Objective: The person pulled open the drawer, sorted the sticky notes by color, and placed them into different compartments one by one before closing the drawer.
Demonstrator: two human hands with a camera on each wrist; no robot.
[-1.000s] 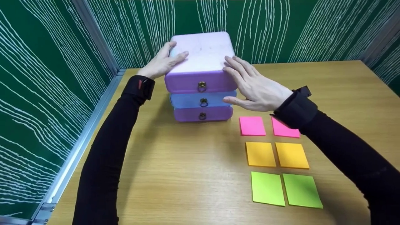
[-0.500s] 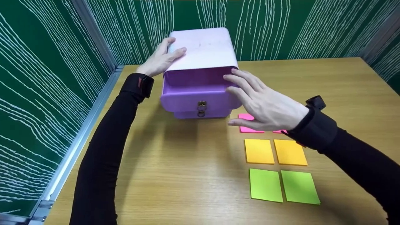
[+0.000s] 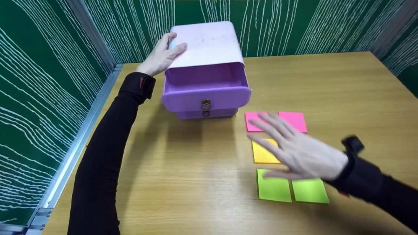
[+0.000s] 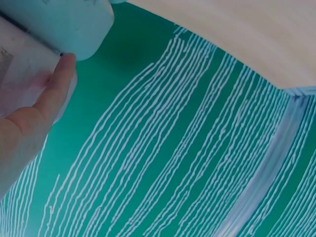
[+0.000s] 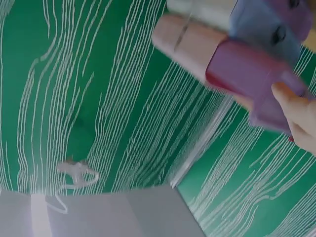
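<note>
A small chest of drawers (image 3: 205, 42) with a pale pink top stands at the back of the table. Its purple top drawer (image 3: 205, 99), with a ring pull, is pulled out and looks bare inside. My left hand (image 3: 159, 55) rests on the chest's upper left edge, thumb laid on the top; the left wrist view has a straight finger (image 4: 55, 89) against the chest. My right hand (image 3: 302, 151), blurred, hangs over the sticky note pads with fingers spread and holds nothing. Beneath it lie pink pads (image 3: 293, 121), a yellow pad (image 3: 265, 152) and green pads (image 3: 273, 187).
The wooden table (image 3: 183, 189) reaches the green wall (image 3: 267, 29) with white wavy lines at the back. A metal rail (image 3: 88, 127) runs along the left side. Below the open drawer, the lowest purple drawer (image 3: 222, 113) shows; the blue middle drawer is hidden in the head view.
The top drawer has come out toward me. My right hand has left the chest's right side and moved down and right over the pads. My left hand has stayed on the chest.
</note>
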